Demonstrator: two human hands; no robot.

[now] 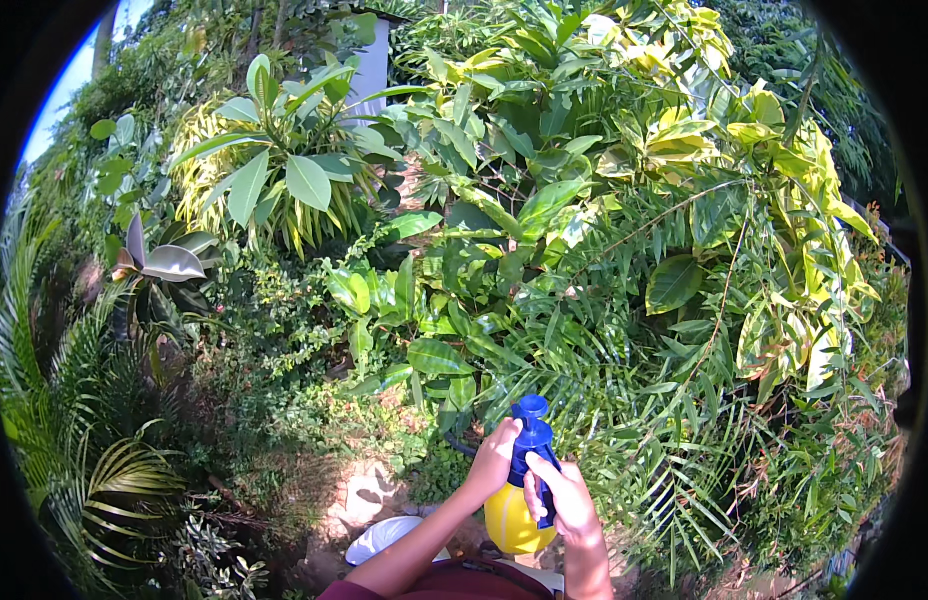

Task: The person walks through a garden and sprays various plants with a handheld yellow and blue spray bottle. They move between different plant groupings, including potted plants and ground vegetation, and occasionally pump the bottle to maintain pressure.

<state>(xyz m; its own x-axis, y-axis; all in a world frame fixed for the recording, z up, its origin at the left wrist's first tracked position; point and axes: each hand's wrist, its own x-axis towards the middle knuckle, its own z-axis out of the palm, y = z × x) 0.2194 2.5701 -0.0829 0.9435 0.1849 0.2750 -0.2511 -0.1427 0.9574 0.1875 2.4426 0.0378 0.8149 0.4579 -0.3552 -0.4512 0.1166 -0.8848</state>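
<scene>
A hand pump sprayer with a yellow tank [512, 521] and a blue plastic pump head [533, 433] is held up close to my body, low in the view. My right hand [561, 495] is closed around its blue handle, with the thumb near the top of the handle. At the left side of the blue head, my left hand [496, 457] has its fingers bent against the upper part, partly hidden behind it. The round blue knob [533, 406] on top stands above both hands. Leaves lie just beyond the sprayer.
Dense shrubs with broad leaves [439, 357] fill the space ahead, and variegated foliage [681, 135] rises at the right. Palm fronds [122, 495] spread at the lower left. A white rounded object [385, 536] lies beside my left forearm, near bare ground [362, 491]. A pale wall [370, 71] stands behind.
</scene>
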